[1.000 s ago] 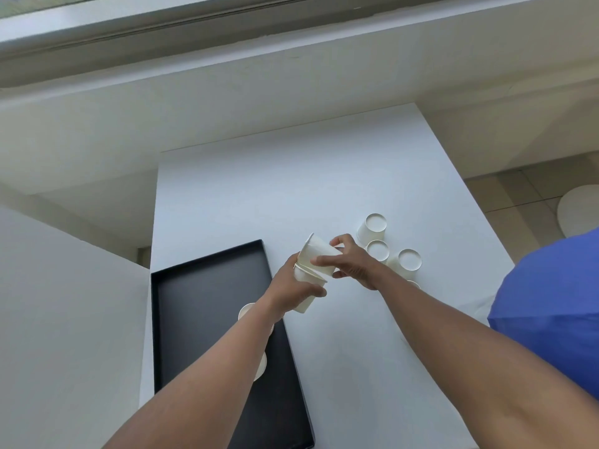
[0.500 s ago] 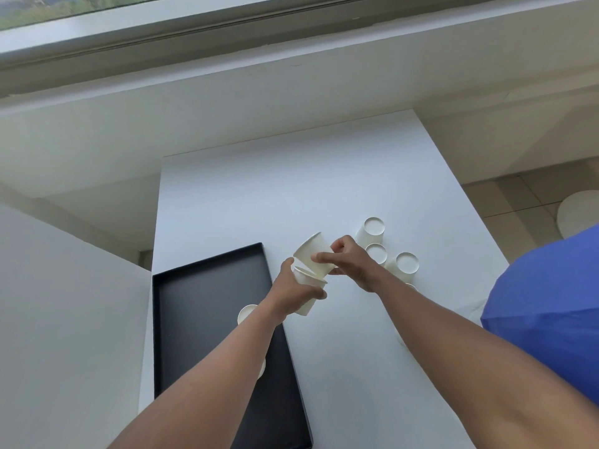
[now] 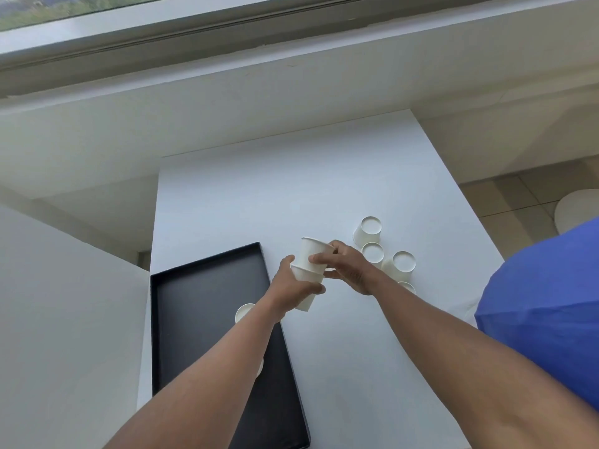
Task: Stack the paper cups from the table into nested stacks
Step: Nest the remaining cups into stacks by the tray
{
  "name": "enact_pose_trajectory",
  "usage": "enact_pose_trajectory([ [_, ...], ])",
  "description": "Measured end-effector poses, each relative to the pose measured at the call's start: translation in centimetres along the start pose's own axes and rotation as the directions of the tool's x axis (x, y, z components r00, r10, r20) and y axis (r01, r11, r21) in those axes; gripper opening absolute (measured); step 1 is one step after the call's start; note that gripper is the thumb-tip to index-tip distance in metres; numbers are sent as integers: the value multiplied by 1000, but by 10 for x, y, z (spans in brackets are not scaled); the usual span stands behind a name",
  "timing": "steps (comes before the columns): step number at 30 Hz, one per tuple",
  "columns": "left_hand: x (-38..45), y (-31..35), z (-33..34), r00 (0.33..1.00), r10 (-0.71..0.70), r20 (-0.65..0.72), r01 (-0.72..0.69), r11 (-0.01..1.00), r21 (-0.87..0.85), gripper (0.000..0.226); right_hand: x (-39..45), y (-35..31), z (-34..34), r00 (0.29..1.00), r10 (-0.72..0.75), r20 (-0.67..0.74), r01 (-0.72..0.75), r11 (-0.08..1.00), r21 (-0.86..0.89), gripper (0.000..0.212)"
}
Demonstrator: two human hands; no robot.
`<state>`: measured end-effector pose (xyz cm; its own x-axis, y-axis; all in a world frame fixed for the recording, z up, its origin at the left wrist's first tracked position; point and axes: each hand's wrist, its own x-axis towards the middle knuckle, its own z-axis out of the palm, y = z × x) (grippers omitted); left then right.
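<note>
Paper cups (image 3: pixel 311 270), two nested, sit above the white table (image 3: pixel 324 189) near its middle, rim toward 12 o'clock, long axis about upright. At 8 o'clock lies the black tray (image 3: pixel 194 319) with a cup (image 3: pixel 243 312) partly hidden behind the forearm. The left hand (image 3: pixel 291 293) grips the lower cup; the right hand (image 3: pixel 346 267) pinches the upper one. At 3 o'clock, upturned cups (image 3: pixel 371 231) cluster behind the right wrist.
</note>
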<state>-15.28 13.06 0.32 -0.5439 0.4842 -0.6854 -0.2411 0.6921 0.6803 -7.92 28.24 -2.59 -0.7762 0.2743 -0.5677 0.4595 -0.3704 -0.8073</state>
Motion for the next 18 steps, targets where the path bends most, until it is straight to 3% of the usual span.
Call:
enact_pose_trajectory([
  [4, 2, -3, 1, 1000, 23, -17, -23, 1000, -5, 99, 0, 4, -2, 998, 20, 56, -18, 999, -45, 31],
  [8, 2, -4, 3, 997, 76, -21, -76, 997, 5, 96, -4, 4, 3, 995, 50, 90, -40, 994, -105, 68],
  [13, 0, -6, 4, 991, 134, -2, -134, 991, 9, 100, -5, 6, 7, 991, 84, 102, -66, 984, -163, 71],
  [18, 4, -9, 4, 993, 117, -21, -117, 992, 41, 68, -5, 7, 11, 989, 114, 91, -90, 967, -240, 67],
])
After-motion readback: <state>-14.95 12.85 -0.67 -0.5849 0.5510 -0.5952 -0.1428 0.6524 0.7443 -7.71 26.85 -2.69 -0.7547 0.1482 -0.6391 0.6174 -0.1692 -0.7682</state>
